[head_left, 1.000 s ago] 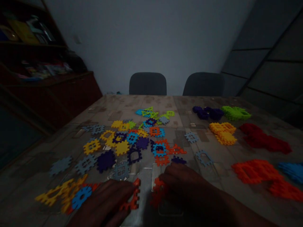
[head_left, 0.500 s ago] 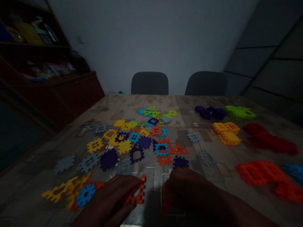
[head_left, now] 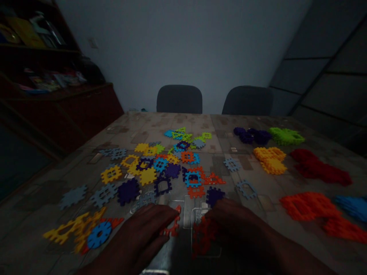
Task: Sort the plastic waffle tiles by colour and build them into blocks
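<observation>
**Left hand [head_left: 143,233] and right hand [head_left: 237,215] shifted toward frame right, both occupied**

Compared with a second ago, both hands sit further right at the lower centre. The right hand now uncovers most of the purple square [head_left: 215,195] just beyond its fingers.

Grip, left: thumb and fingers pinch an orange piece [head_left: 174,226], its toothed edge facing the right hand. Grip, right: fingers close on a red-orange piece [head_left: 200,236]; blur and shadow prevent telling whether it is one piece or several. The two held items stand apart with a narrow gap between them. In the inspector's judgement, handling is in progress and neither is released.

Surroundings: loose pieces, including a yellow square [head_left: 147,176], lie unmoved across the centre and left of the table [head_left: 114,131]. An orange pile [head_left: 311,206] lies lower right, with a red pile [head_left: 321,168] above it.

Obstructions: the left hand overlaps a grey piece [head_left: 146,199]; a blue disc [head_left: 99,234] lies near its left side. Dim light limits finer inspection.
</observation>
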A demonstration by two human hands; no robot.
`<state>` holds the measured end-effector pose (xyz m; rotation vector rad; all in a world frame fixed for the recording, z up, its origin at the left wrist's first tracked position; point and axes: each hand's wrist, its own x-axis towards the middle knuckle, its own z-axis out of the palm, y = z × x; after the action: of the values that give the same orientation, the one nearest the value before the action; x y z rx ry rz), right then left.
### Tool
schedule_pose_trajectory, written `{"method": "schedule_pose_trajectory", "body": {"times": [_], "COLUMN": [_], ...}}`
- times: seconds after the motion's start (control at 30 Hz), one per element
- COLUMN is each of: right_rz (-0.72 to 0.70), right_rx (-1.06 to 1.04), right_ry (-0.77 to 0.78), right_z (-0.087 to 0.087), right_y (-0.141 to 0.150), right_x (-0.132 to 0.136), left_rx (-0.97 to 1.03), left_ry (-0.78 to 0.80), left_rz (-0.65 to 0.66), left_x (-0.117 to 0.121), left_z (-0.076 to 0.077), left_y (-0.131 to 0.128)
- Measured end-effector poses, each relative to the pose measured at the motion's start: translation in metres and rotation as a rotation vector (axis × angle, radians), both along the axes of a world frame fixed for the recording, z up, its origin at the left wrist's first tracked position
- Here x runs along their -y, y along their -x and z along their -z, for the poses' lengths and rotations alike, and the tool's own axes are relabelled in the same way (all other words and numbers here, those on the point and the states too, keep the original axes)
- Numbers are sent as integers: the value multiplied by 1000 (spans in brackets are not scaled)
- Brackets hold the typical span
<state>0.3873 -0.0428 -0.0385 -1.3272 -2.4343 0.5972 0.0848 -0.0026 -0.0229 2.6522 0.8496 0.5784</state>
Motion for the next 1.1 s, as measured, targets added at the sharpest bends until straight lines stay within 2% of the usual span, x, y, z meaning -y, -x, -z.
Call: {"method": "schedule_pose_trajectory", "body": {"times": [0.1, 0.27, 0.43, 0.57, 0.83, 1.0, 1.1], "right_rz": [-23, -14, 6, -37, 15, 4, 0], "right_rx": [41, 92, 94, 49, -16, -35, -8], "right_ry": [91, 154, 159, 127, 2, 47, 11], "right_z": [-9, -24, -20, -15, -8, -13, -19], "right_y": [9, 16, 20, 21, 10, 10, 11], "right_x": [0, -1, -1, 0, -1, 0, 0], "left_rx": [-8, 5, 0, -2, 116, 161, 187], "left_ry": [10, 16, 60, 75, 12, 116, 150], "left_rz": [-9, -5, 6, 7, -95, -102, -106], "left_x": [0, -1, 0, 1, 5, 6, 5], "left_z": [3, 9, 13, 13, 8, 8, 7], "left_y": [2, 3, 3, 3, 0, -4, -7]}}
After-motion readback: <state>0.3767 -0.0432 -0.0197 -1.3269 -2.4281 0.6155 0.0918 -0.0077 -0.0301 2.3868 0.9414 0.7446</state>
